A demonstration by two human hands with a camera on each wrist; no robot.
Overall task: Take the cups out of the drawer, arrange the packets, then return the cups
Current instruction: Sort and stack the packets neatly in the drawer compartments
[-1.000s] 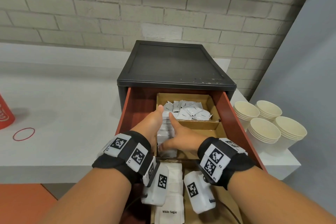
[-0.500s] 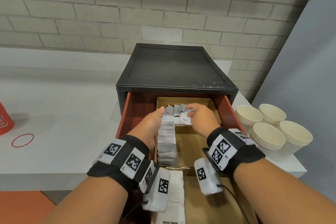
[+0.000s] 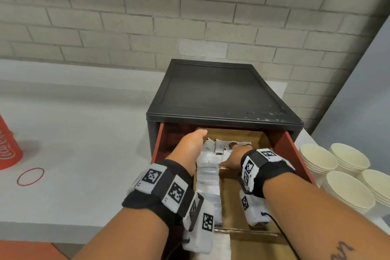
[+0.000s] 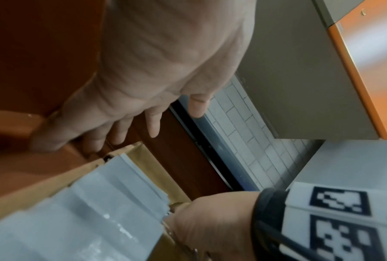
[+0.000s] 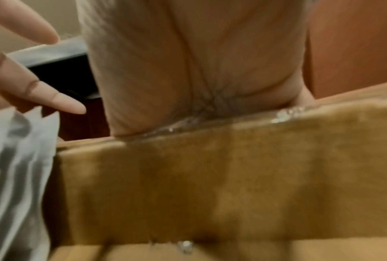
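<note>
The red drawer (image 3: 293, 154) stands pulled out of the black cabinet (image 3: 219, 91), with a cardboard tray (image 3: 231, 194) inside. A row of white packets (image 3: 207, 175) runs along the tray's left column, and loose packets (image 3: 219, 146) lie in the back compartment. My left hand (image 3: 191, 148) lies with straight fingers along the left side of the row (image 4: 87, 203), its fingertips (image 4: 153, 130) near the tray's back corner. My right hand (image 3: 234, 157) reaches over the cardboard divider (image 5: 210, 176) into the back compartment; its fingers are hidden among the loose packets. Stacks of cream paper cups (image 3: 341, 175) stand on the table right of the drawer.
A white tabletop (image 3: 84, 143) spreads to the left, with a red rubber band (image 3: 30, 176) and a red object (image 3: 8, 143) at its far left edge. A brick wall stands behind the cabinet. More white packets (image 3: 219, 245) lie in the tray's front compartment.
My right hand left the middle compartment, went into the back one and has drawn leftward over the loose packets. My left hand slid farther back along the row.
</note>
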